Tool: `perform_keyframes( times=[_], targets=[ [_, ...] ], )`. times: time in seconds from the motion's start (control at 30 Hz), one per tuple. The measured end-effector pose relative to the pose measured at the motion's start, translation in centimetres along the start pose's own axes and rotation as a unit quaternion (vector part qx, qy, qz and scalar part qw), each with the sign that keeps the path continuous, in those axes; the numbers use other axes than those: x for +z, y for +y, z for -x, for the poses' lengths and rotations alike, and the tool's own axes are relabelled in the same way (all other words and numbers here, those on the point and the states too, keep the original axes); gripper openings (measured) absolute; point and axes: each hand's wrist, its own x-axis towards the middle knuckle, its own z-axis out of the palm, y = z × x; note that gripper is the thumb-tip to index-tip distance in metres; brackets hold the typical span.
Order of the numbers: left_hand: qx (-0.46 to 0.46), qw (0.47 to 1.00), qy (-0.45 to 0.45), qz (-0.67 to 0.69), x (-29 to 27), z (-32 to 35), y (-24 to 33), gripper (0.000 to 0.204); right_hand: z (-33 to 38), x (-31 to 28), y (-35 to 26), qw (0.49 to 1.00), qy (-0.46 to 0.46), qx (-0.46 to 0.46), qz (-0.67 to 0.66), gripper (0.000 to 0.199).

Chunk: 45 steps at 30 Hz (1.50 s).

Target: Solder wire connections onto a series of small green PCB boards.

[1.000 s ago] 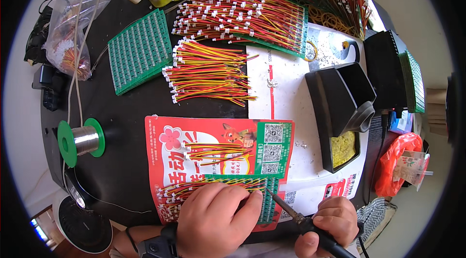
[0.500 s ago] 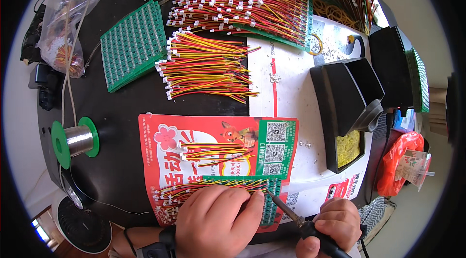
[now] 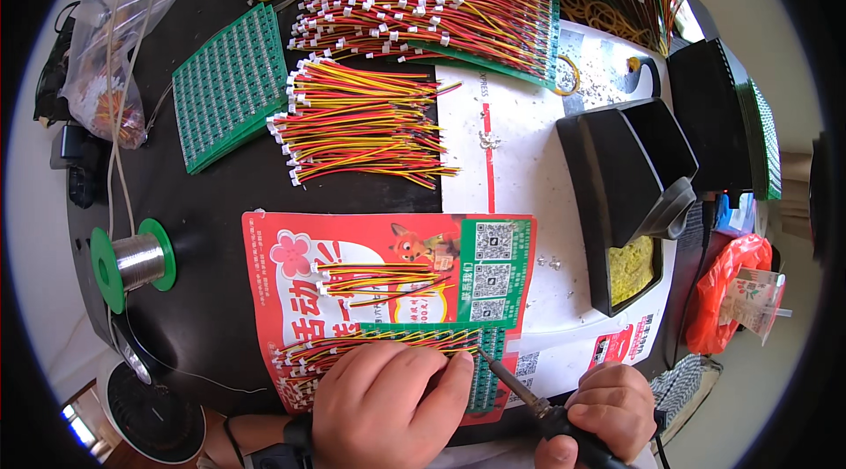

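Observation:
My left hand (image 3: pixel 392 398) lies curled over a green circuit board (image 3: pixel 490 372), finger and thumb pressed together where red, yellow and black connector wires (image 3: pixel 388 341) meet it. What exactly is pinched there is partly hidden under the fingers. In my right hand (image 3: pixel 612 407) is a soldering iron (image 3: pixel 515 383), gripped by its black handle. Its tip points up and left, at the wire ends on the board just beside my left fingertips. Board and wires lie on a red printed sheet (image 3: pixel 264 249), where a few loose wires (image 3: pixel 383 279) rest above the board.
A solder spool (image 3: pixel 141 259) stands left. Behind are a wire bundle (image 3: pixel 366 121), stacked green boards (image 3: pixel 229 85) and wired boards (image 3: pixel 432 11). At right stand a black iron holder (image 3: pixel 617 196) with yellow sponge (image 3: pixel 632 273) and a red plastic bag (image 3: pixel 718 301).
The whole view has shifted slightly, so most things sit a little further left. Both hands keep nearly the same pose, with the iron's tip still at the wire ends on the board.

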Motion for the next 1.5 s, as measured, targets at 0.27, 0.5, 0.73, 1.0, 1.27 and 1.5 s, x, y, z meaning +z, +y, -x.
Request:
perform_keyframes(
  times=[0.27,0.5,0.73,1.0,1.27,1.5],
  targets=[
    [0.005,1.0,-0.007,-0.003,-0.06,0.08,-0.09,0.018,-0.85,0.81,-0.17,0.998,0.059,-0.035,0.001,0.026],
    [0.005,1.0,-0.012,0.002,-0.07,0.03,-0.13,0.018,-0.87,0.71,-0.21,0.998,0.057,-0.033,0.002,0.026],
    [0.004,1.0,-0.013,-0.001,-0.2,-0.01,0.05,0.018,-0.85,0.62,-0.28,0.998,0.053,-0.031,0.002,0.025],
    [0.008,1.0,-0.014,0.0,-0.26,-0.02,0.01,0.019,-0.91,0.51,-0.45,0.999,0.046,-0.022,-0.001,0.026],
    [0.015,1.0,-0.013,-0.002,-0.14,-0.09,-0.03,0.02,-0.87,0.49,-0.42,0.999,0.043,-0.024,0.004,0.026],
    [0.021,1.0,-0.017,-0.008,-0.52,-0.11,0.11,0.02,-1.04,0.42,-0.51,0.999,0.042,-0.027,-0.004,0.026]
  ],
)
